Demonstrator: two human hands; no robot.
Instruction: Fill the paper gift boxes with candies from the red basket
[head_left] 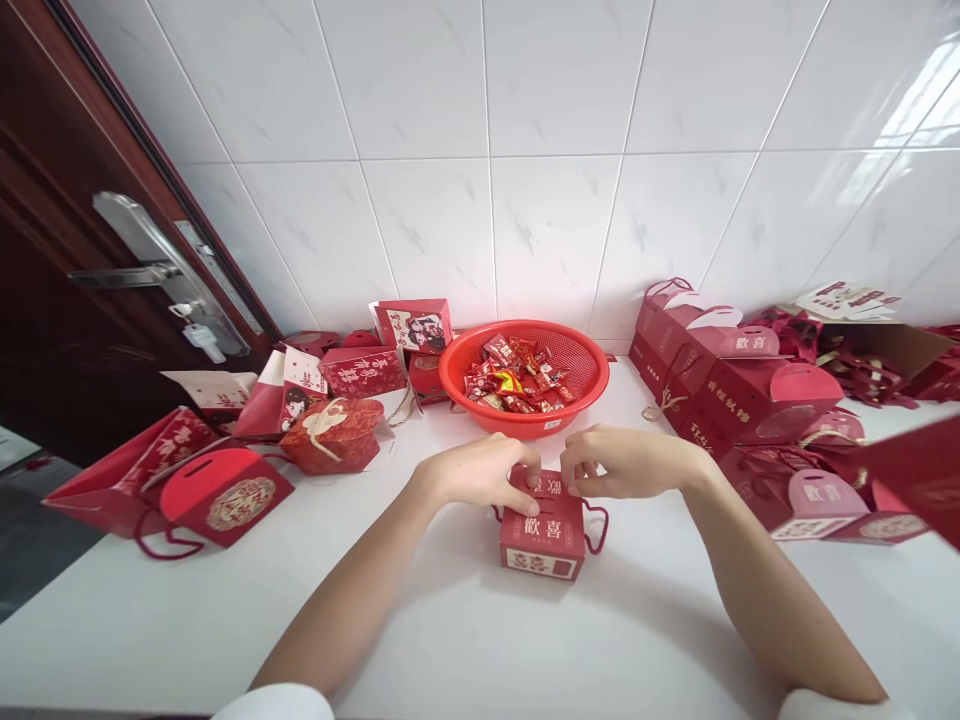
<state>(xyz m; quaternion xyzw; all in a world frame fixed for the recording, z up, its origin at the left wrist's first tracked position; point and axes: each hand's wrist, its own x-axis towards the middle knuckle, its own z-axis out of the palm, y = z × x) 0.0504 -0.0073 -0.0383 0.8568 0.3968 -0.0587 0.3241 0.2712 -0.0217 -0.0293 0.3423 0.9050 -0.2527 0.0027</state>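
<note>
A small dark red gift box [541,540] with gold lettering sits on the white table in front of me. Its two top flaps lie nearly flat, and a red cord handle [598,530] loops out on the right side. My left hand [491,475] grips the top from the left, thumb pressed on the lid and fingers bent over the flap. From the right, my right hand [615,462] has its fingers curled in a pinch at the lid's far right edge. The box's far side is partly hidden behind both hands.
Behind the box stands a red plastic basket [525,427] holding wrapped candies [517,375]. Assorted red gift boxes [225,497] crowd the left. More boxes [765,395] are stacked on the right, near an open carton [885,345]. A tiled wall and a door [45,180] border the table [450,640].
</note>
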